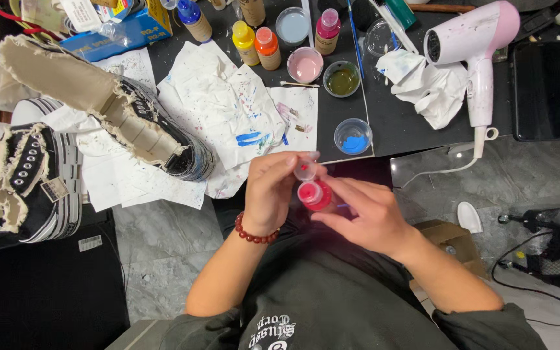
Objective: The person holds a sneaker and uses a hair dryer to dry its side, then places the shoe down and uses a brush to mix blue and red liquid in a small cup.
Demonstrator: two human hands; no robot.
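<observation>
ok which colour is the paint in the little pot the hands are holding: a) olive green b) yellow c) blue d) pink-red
d: the small paint pot between the left hand and right hand shows bright pink-red paint; the blue cup sits on the table, untouched.

View: one, head camera, worn on my head. Facing: steeply down over my chest and forearms. Range: close; my left hand (268, 188) and right hand (361, 214) sit at frame centre, just below the lens. Upper half: the black bench (396, 123), seen from above, its near edge crossing mid-frame. Lower half: my dark shirt (332, 291); grey floor (163, 240) at either side. Shared ground: no second view.
</observation>
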